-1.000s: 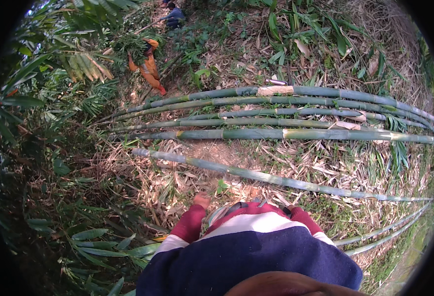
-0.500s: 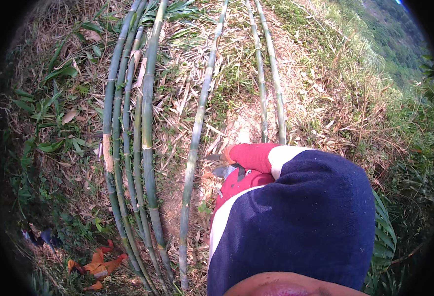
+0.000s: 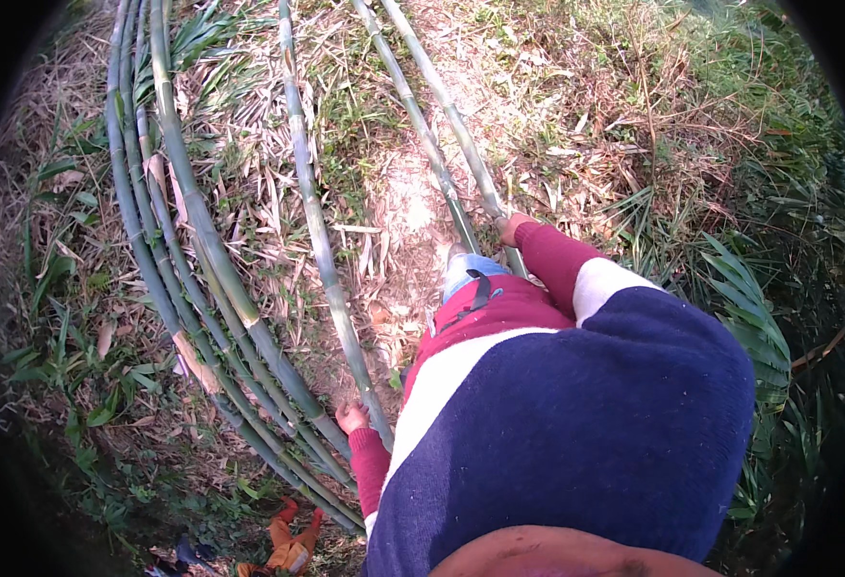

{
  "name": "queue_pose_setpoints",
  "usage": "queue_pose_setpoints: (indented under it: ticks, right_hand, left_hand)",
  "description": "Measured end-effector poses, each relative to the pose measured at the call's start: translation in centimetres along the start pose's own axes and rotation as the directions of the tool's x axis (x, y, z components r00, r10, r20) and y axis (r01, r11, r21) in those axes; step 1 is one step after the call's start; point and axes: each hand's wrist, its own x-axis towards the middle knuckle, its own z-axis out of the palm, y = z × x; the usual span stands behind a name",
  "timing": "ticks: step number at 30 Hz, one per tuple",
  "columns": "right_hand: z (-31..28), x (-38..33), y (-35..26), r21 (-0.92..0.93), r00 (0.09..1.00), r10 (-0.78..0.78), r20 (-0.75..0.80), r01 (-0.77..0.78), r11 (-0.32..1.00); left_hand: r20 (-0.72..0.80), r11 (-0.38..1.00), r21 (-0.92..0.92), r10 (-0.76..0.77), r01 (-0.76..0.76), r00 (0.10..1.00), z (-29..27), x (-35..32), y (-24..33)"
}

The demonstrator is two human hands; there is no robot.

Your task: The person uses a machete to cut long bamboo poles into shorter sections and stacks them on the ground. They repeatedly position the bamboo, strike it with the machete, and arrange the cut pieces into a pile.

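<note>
My right hand (image 3: pixel 513 229), in a dark red sleeve, is at the rightmost bamboo pole (image 3: pixel 453 113), and its fingers appear closed round it. A second bamboo pole (image 3: pixel 421 130) lies just left of that one. My left hand (image 3: pixel 352 416) hangs low beside a single middle bamboo pole (image 3: pixel 319 231), between it and the bundle on the left. Its fingers look loosely bent and apart, with nothing visible in them. My blue trouser leg (image 3: pixel 471 272) shows between the hands, and my torso hides the near ends of the right-hand poles.
Several green bamboo poles (image 3: pixel 201 231) lie together on the left, curving towards me. Dry leaves and grass cover the ground. A palm-like frond (image 3: pixel 751 313) stands at my right. At the lower left is another person in orange clothing (image 3: pixel 291 550).
My view has swung, so the poles appear further left. My right hand has gone from beside a dark blade-like thing, now out of sight, to the rightmost pole. My left hand has come into view.
</note>
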Motion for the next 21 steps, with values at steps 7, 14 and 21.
queue_pose_setpoints:
  ticks: [7,14,21]
  right_hand:
    - [4.5,7.5,11.3,0.487,0.902,0.431,-0.03,-0.363,0.794]
    - [5.2,13.5,13.7,0.562,0.889,0.433,0.146,-0.435,0.703]
    - [3.6,14.0,11.8,0.447,0.912,0.323,0.254,-0.407,0.797]
  left_hand:
    - [0.229,0.921,0.287,0.201,-0.263,0.952,15.4,-1.5,11.2]
    - [0.437,0.642,0.463,0.435,-0.611,0.787,30.1,-4.2,26.0]
    - [0.481,0.514,0.539,0.463,-0.667,0.745,40.5,-0.6,34.2]
